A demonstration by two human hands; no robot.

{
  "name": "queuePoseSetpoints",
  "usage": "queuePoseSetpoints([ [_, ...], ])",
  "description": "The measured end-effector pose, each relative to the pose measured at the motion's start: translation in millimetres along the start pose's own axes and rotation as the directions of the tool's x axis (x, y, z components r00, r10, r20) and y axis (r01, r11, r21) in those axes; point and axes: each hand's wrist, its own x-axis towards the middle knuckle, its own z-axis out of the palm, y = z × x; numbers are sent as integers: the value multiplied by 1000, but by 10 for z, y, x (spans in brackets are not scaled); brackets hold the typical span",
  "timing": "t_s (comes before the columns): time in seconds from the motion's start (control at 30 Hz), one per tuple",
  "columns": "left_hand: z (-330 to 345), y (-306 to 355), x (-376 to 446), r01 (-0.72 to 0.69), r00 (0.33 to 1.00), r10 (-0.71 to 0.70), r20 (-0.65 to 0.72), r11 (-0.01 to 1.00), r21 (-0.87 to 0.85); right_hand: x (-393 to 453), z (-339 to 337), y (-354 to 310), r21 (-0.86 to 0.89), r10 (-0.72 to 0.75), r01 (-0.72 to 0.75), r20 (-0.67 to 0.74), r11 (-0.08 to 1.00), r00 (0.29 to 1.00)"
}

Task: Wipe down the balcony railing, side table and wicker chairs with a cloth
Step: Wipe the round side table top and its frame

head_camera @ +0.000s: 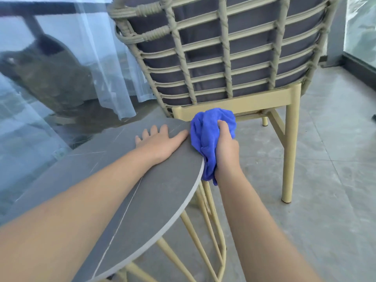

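Observation:
A round grey side table [130, 192] with yellow wire legs fills the lower left. My left hand [162, 142] lies flat on its top near the far edge, fingers straight. My right hand [225, 147] grips a bunched blue cloth [207, 135] and holds it against the table's right rim. Just behind stands a wicker chair [223, 49], seen from the back, with a grey cushion inside and yellow legs.
A glass pane [30, 110] with a sheer white curtain [109, 64] runs along the left, reflecting the chair. Grey floor tiles [329, 159] spread to the right. Another glass panel [360, 29] and a dark frame stand at the far right.

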Motion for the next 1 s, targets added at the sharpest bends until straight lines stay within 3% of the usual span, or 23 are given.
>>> queuePoseSetpoints([
  [0.1, -9, -4, -23, -21, 999, 21, -25, 1000, 3, 134, 3, 221, 73, 70, -74, 58, 995, 996],
  [0.2, -54, 95, -111, -108, 988, 113, -108, 993, 48, 264, 1, 450, 162, -68, 49, 117, 986, 991],
  [0.3, -39, 245, -220, -95, 995, 94, -37, 995, -35, 343, -25, 430, 276, -124, 66, 198, 959, 972],
  [0.4, 49, 365, -302, -86, 993, 76, -86, 988, -128, 433, -58, 285, 184, -18, -42, 314, 982, 949],
  [0.5, 123, 437, -370, -45, 992, 34, -118, 994, -96, 477, -100, 265, 100, 27, -73, 402, 992, 915],
  [0.73, 100, 441, -356, 22, 997, -27, -74, 998, -61, 582, -78, 657, 162, -35, -8, 262, 987, 964],
  [1.0, 78, 497, -437, -2, 999, -1, -54, 999, -41, 860, -501, 1293, 37, 110, -120, 215, 992, 971],
])
